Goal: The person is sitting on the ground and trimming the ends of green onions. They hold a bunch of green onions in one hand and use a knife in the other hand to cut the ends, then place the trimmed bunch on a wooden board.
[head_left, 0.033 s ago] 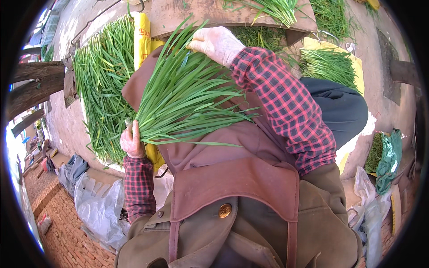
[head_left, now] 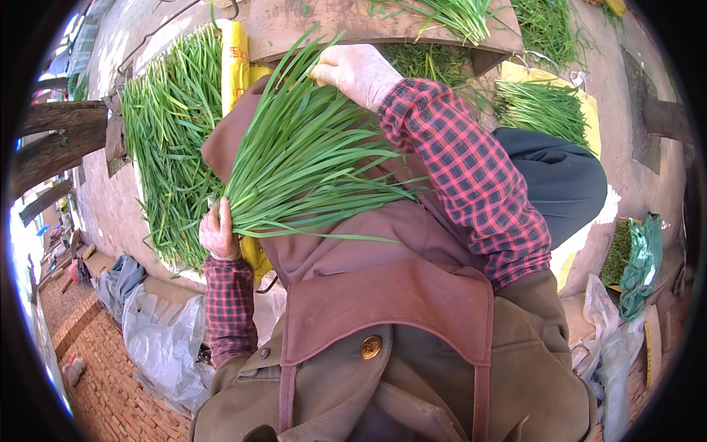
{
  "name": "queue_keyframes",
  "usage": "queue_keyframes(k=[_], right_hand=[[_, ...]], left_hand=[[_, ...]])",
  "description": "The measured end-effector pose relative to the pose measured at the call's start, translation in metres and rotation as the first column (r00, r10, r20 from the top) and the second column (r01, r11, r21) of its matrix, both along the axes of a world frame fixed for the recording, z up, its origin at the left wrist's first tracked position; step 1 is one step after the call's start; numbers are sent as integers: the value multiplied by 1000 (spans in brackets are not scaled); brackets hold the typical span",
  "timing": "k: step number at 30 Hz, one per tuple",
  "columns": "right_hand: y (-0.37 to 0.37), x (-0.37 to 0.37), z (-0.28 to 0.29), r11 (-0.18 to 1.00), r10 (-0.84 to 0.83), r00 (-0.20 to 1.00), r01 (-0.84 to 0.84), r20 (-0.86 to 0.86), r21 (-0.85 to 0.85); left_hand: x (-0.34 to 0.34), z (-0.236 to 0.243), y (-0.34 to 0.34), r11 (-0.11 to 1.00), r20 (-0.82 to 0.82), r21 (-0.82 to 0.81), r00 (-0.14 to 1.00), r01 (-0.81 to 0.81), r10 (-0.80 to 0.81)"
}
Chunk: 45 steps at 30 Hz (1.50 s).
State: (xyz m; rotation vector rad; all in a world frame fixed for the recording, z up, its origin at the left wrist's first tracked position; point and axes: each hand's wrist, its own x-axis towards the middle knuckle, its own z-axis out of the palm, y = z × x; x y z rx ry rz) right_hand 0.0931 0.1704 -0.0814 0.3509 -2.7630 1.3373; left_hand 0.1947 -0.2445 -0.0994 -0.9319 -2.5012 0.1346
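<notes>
A fanned bunch of green garlic chives (head_left: 309, 162) lies across my lap over a brown apron (head_left: 383, 287). My left hand (head_left: 219, 232) is closed round the gathered stem end at the bunch's lower left. Toward the top, my right hand (head_left: 359, 74) pinches at the leaves along the upper edge of the fan, its thumb and fingers together. Whether it grips one blade or several cannot be made out. The leaf tips spread to the right, below my right forearm.
A large pile of chives (head_left: 173, 147) lies at the left beside a yellow bag (head_left: 234, 66). Ahead stands a low wooden board (head_left: 353, 22) with more chives on it. Another bundle (head_left: 545, 110) rests on yellow sheeting at the right. Clear plastic (head_left: 166, 339) lies at lower left.
My right forearm and hand have shifted very slightly. The bunch and my left hand look the same.
</notes>
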Motion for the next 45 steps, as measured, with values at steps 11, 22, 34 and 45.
queue_keyframes(k=[11, 22, 34, 45], right_hand=[[67, -23, -13, 961, -248, 968, 241, 33, 132], [32, -15, -9, 998, -5, 994, -1, 105, 62], [93, -2, -48, 828, -550, 835, 550, -34, 107], [55, 20, 28, 947, -321, 930, 315, -177, -63]], left_hand=[[-1, 2, 5, 1000, 17, 8, 1000, 25, -25], [1, -3, 0, 1000, 31, -10, 999, -16, 16], [6, -15, 2, 997, 40, 45, 997, -62, 60], [10, -5, 2, 998, 12, 12, 998, -62, 62]])
